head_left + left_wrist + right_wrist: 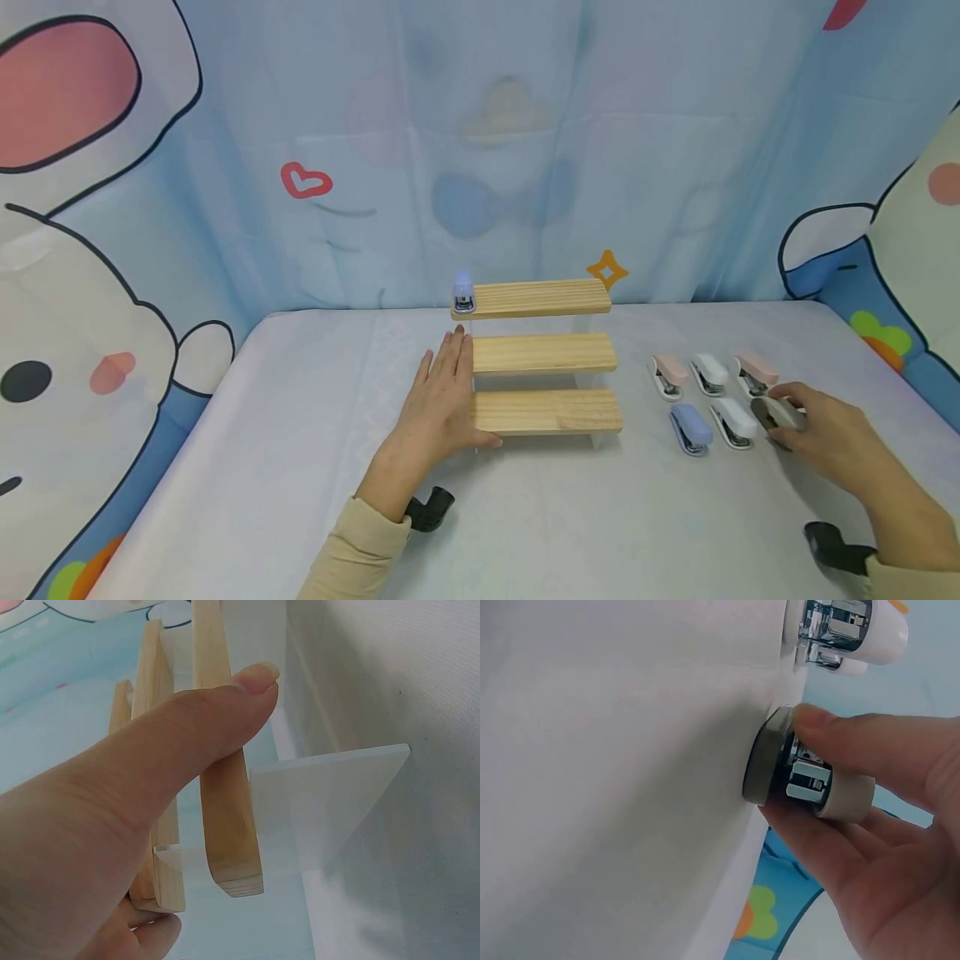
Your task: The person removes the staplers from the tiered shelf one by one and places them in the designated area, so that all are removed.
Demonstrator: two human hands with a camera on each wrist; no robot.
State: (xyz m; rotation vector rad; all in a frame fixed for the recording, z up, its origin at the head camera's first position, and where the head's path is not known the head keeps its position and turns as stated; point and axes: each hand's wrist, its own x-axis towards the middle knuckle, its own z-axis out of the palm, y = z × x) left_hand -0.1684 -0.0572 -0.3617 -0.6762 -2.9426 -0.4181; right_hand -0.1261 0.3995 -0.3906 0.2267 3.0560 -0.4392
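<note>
My left hand (pixel 442 408) lies against the left end of a three-tier wooden display stand (pixel 551 356), its fingers straight along the boards' ends. In the left wrist view, the thumb (pixel 187 720) reaches across the lowest board (pixel 231 817). My right hand (pixel 836 429) grips a grey stapler (pixel 780 412) at the right end of a group of staplers. The right wrist view shows the thumb and fingers pinching this stapler (pixel 769 761) by its sides, close to the table. A light purple stapler (pixel 463 296) stands on the left end of the top board.
Beside the right hand are two pink staplers (pixel 670 371), two white staplers (pixel 735 421) and a blue stapler (pixel 692 428). Clear side panels (pixel 337 795) support the stand on the white-covered table (pixel 225 500). A printed curtain (pixel 360 233) hangs behind.
</note>
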